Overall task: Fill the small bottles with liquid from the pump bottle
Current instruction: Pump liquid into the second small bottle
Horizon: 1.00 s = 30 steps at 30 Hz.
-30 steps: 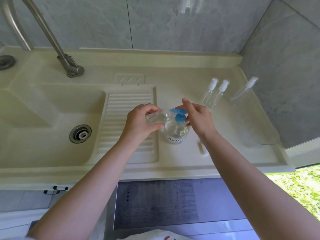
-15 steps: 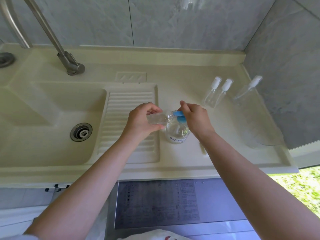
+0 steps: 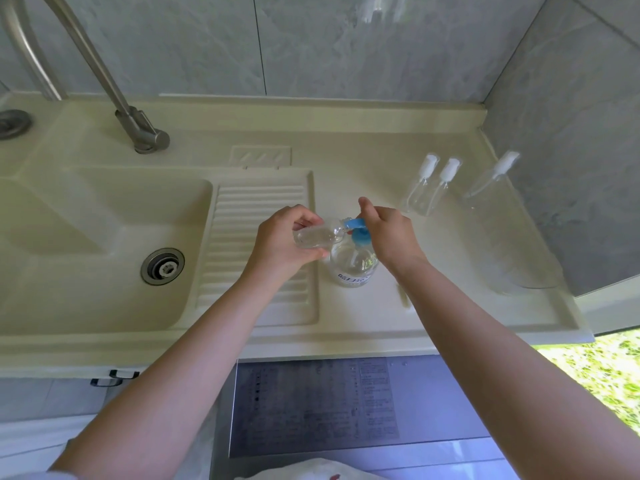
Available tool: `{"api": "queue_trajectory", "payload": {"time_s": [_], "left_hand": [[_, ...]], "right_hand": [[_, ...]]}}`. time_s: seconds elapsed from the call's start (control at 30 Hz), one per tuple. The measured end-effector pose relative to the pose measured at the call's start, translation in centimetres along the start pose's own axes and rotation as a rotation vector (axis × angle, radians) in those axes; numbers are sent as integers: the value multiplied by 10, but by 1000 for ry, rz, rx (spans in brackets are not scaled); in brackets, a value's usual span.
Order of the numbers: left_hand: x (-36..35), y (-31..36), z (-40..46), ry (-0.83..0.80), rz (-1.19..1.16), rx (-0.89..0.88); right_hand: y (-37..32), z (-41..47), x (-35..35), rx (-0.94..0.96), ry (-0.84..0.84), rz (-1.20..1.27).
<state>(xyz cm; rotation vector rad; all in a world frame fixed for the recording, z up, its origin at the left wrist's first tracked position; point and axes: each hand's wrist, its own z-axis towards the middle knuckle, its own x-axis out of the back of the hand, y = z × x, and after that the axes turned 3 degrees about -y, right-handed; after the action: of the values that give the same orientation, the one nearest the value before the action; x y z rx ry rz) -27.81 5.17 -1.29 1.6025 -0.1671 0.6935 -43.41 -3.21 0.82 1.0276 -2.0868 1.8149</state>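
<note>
**Small bottle held sideways at the pump spout**

The small bottle [image 3: 317, 235] lay nearly horizontal in the left hand [image 3: 280, 239], whose fingers were curled round its body, its long axis running left to right with the open mouth turned toward the blue pump head [image 3: 360, 233]. The mouth sat right at the tip of the spout, touching it or all but touching; the clear plastic made the exact contact hard to tell. The pump bottle [image 3: 351, 266] stood upright on the counter [image 3: 433, 306], just right of the ribbed drainboard [image 3: 256, 237], directly below both hands. The right hand [image 3: 393, 233] rested on the pump head from the right with its fingers curled over it and the thumb raised. So the two hands met over the pump, left at the spout side, right on the plunger. Judging from this, the next press depended on the mouth staying lined up with the spout. Three capped small bottles [image 3: 424, 192] lay well to the right, near the wall.
</note>
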Motion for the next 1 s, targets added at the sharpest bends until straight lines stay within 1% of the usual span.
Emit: {"api": "queue_trajectory", "payload": {"time_s": [0.13, 0.3, 0.4, 0.57, 0.73, 0.93, 1.0], "left_hand": [[-2, -1, 0, -2, 17, 4], [-2, 1, -1, 10, -2, -5], [0, 2, 0, 19, -1, -10], [-2, 3, 0, 17, 4, -10], [-3, 1, 1, 9, 19, -6], [-3, 4, -2, 13, 4, -2], [-2, 5, -1, 15, -3, 1]], "right_hand": [[4, 0, -5, 54, 48, -30], [1, -3, 5, -35, -17, 43], [2, -5, 6, -25, -38, 42], [8, -6, -4, 47, 20, 53], [10, -6, -11, 88, 64, -14], [7, -8, -1, 1, -32, 64], [5, -8, 1, -7, -38, 68]]}}
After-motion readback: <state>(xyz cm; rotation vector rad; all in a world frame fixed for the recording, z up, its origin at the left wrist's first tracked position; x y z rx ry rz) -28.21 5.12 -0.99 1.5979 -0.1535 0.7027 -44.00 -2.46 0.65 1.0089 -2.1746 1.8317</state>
